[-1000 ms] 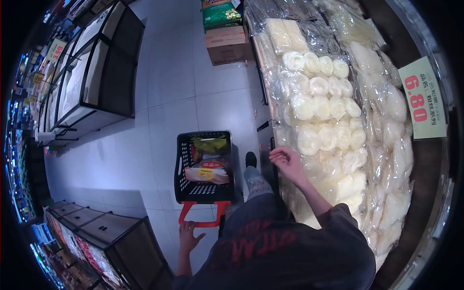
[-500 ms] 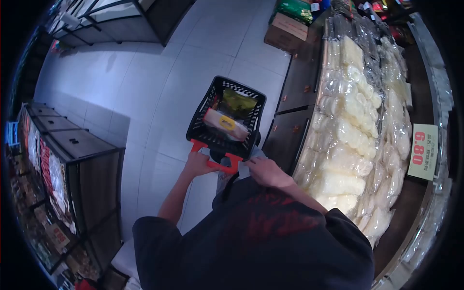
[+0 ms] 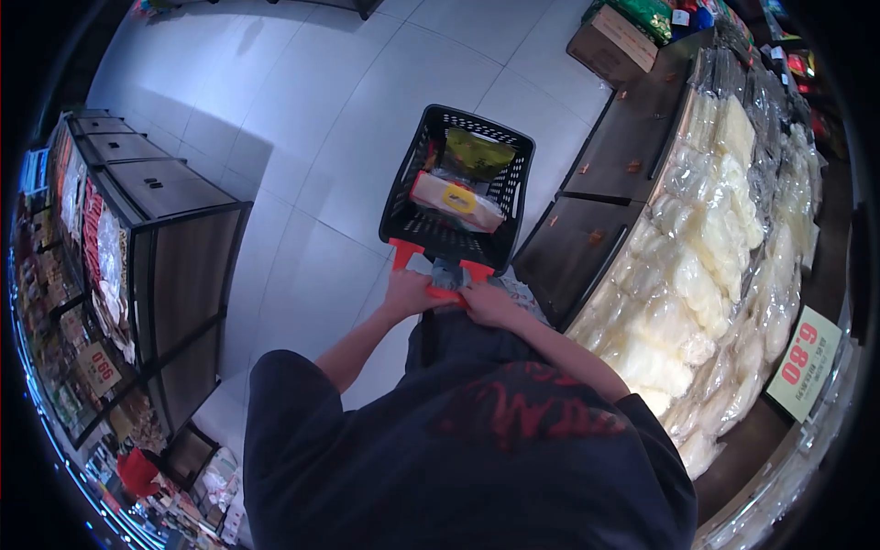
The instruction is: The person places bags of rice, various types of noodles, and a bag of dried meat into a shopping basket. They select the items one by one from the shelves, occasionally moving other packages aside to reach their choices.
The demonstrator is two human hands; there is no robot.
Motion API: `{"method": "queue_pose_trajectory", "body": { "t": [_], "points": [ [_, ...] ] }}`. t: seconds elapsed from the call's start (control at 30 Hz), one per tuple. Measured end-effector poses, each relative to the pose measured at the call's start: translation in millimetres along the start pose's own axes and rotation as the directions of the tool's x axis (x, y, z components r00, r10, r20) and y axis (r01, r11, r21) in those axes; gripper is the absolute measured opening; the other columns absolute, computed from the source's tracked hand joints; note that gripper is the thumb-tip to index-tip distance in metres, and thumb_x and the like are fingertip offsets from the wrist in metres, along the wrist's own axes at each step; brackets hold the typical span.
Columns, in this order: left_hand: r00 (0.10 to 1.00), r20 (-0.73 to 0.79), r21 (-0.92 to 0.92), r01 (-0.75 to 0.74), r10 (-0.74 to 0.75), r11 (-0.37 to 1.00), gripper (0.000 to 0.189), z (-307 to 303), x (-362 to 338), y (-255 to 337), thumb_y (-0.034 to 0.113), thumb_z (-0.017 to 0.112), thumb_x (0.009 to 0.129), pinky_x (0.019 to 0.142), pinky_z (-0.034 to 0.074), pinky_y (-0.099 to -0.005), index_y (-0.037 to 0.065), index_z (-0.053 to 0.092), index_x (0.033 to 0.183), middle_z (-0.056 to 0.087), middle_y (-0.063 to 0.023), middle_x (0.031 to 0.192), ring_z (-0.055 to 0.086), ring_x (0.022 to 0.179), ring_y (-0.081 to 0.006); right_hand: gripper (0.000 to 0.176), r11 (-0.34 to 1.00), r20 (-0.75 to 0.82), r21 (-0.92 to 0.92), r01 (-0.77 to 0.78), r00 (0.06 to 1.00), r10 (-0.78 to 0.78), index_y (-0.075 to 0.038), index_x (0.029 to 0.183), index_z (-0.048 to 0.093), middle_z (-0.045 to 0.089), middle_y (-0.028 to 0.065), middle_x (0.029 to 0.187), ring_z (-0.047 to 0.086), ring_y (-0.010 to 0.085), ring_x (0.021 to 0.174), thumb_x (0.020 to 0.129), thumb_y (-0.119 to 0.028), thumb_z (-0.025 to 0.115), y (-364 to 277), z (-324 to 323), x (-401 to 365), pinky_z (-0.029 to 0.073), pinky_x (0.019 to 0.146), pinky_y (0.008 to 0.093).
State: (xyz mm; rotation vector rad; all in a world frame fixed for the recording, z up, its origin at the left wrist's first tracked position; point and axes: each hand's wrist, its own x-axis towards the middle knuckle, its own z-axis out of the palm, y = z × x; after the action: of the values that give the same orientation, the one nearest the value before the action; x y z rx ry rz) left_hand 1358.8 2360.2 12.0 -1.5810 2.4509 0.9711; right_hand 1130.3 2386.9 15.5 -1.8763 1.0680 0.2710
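A black shopping basket (image 3: pixel 400 229) with a red-orange handle (image 3: pixel 446 294) is in front of me, above the tiled floor. My left hand (image 3: pixel 408 295) is wrapped around the left part of the handle. On the handle's right end, my right hand (image 3: pixel 490 304) is closed, with its fingers partly hidden. Inside the basket lie a green-yellow bag (image 3: pixel 478 154) and, nearer to me, a pale package (image 3: pixel 456 201) with red edges and a yellow oval label.
To my right is a long display of clear-wrapped pale noodle-like packs (image 3: pixel 683 275), with a price sign (image 3: pixel 805 365) reading 6.80. Beyond stands a cardboard box (image 3: pixel 611 46). On the left is a dark shelf unit (image 3: pixel 188 266) with packaged goods; between them runs the tiled floor (image 3: pixel 312 119).
My right hand has moved inward onto the handle's right end. The basket sits farther up and right in view, and the display and left shelf have shifted as my view moved.
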Motion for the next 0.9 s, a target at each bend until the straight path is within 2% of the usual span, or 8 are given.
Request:
{"method": "queue_pose_trajectory", "body": {
  "t": [0.13, 0.2, 0.33, 0.43, 0.63, 0.7, 0.83, 0.9],
  "points": [
    [0.998, -0.052, -0.096, 0.042, -0.047, 0.995, 0.073, -3.6, -3.8, 18.3, 0.079, 0.071, 0.063, 0.058, 0.05, -0.0378, 0.007, 0.07, 0.062, 0.063, -0.0107, 0.057, 0.067, 0.058, -0.0271, 0.044, 0.985, 0.032, -0.158, 0.064, 0.998, -0.059, -0.004, 0.114, 0.061, 0.062, 0.0156, 0.115, 0.059, 0.0337, 0.113, 0.074, -0.016, 0.073, 19.6, 5.3, 5.1, 0.051, 0.092, 0.0469],
    [0.995, 0.028, -0.051, 0.093, -0.092, 0.994, 0.073, 2.2, -4.6, 20.9, 0.08, 0.07, 0.063, 0.056, 0.05, -0.0374, 0.007, 0.07, 0.062, 0.064, -0.0105, 0.057, 0.067, 0.058, -0.0267, 0.045, 0.957, -0.001, -0.27, 0.107, 0.994, -0.112, -0.006, 0.112, 0.064, 0.063, 0.0133, 0.115, 0.058, 0.0324, 0.115, 0.071, -0.018, 0.077, 26.9, 4.3, 1.3, 0.051, 0.093, 0.047],
    [0.985, 0.058, -0.086, 0.167, -0.163, 0.982, 0.074, 1.5, 0.8, 37.9, 0.081, 0.069, 0.063, 0.057, 0.051, -0.0372, 0.007, 0.07, 0.062, 0.064, -0.0101, 0.057, 0.067, 0.058, -0.0266, 0.043, 0.938, 0.022, -0.32, 0.133, 0.991, -0.133, -0.006, 0.11, 0.065, 0.063, 0.0118, 0.116, 0.057, 0.0322, 0.116, 0.071, -0.019, 0.077, 41.9, 1.7, -0.3, 0.051, 0.094, 0.0454],
    [0.981, -0.024, -0.065, 0.189, -0.191, 0.98, 0.071, 10.6, 2.6, 45.2, 0.079, 0.07, 0.064, 0.056, 0.05, -0.0369, 0.008, 0.07, 0.059, 0.058, -0.0079, 0.05, 0.064, 0.053, -0.0258, 0.041, 0.934, 0.013, -0.333, 0.134, 0.99, -0.137, -0.009, 0.11, 0.066, 0.063, 0.012, 0.117, 0.057, 0.0312, 0.118, 0.072, -0.02, 0.077, 48.3, -3.1, -1.2, 0.049, 0.096, 0.0451],
    [0.972, -0.005, -0.126, 0.233, -0.235, 0.964, 0.076, 15.3, 20.7, 67.6, 0.082, 0.066, 0.067, 0.061, 0.052, -0.0391, 0.006, 0.069, 0.063, 0.066, -0.013, 0.063, 0.068, 0.063, -0.0282, 0.03, 0.921, 0.035, -0.38, 0.089, 0.996, -0.082, -0.012, 0.106, 0.07, 0.062, 0.0121, 0.116, 0.058, 0.0305, 0.116, 0.077, -0.022, 0.07, 62.1, -32.2, -12.8, 0.047, 0.097, 0.0442],
    [0.955, 0.04, -0.11, 0.297, -0.294, 0.949, 0.077, 10.8, 33.6, 82.5, 0.083, 0.066, 0.066, 0.063, 0.054, -0.0381, 0.007, 0.073, 0.067, 0.066, -0.0111, 0.061, 0.068, 0.062, -0.0275, 0.03, 0.943, -0.111, -0.332, 0.0, 0.993, -0.04, -0.01, 0.097, 0.074, 0.062, 0.0125, 0.113, 0.057, 0.0313, 0.114, 0.067, -0.013, 0.075, 72.2, -36.0, -17.5, 0.046, 0.095, 0.0433],
    [0.95, -0.015, -0.096, 0.311, -0.313, 0.946, 0.078, 23.5, 57.0, 104.2, 0.083, 0.065, 0.067, 0.065, 0.054, -0.0399, 0.005, 0.075, 0.071, 0.067, -0.0134, 0.064, 0.069, 0.066, -0.0286, 0.021, 0.935, -0.281, -0.347, -0.07, 0.959, -0.033, -0.007, 0.09, 0.074, 0.06, 0.0154, 0.115, 0.054, 0.0317, 0.114, 0.07, -0.013, 0.07, 88.3, -56.0, -29.8, 0.043, 0.098, 0.0413],
    [0.946, -0.185, -0.095, 0.251, -0.265, 0.963, 0.08, 32.6, 69.7, 115.2, 0.083, 0.062, 0.069, 0.066, 0.054, -0.041, 0.004, 0.076, 0.074, 0.067, -0.0152, 0.066, 0.07, 0.069, -0.0297, 0.019, 0.931, -0.354, -0.349, -0.103, 0.935, -0.03, -0.007, 0.089, 0.074, 0.06, 0.0157, 0.116, 0.054, 0.0321, 0.114, 0.072, -0.012, 0.069, 98.0, -64.2, -32.6, 0.043, 0.098, 0.0417]
  ]
}}
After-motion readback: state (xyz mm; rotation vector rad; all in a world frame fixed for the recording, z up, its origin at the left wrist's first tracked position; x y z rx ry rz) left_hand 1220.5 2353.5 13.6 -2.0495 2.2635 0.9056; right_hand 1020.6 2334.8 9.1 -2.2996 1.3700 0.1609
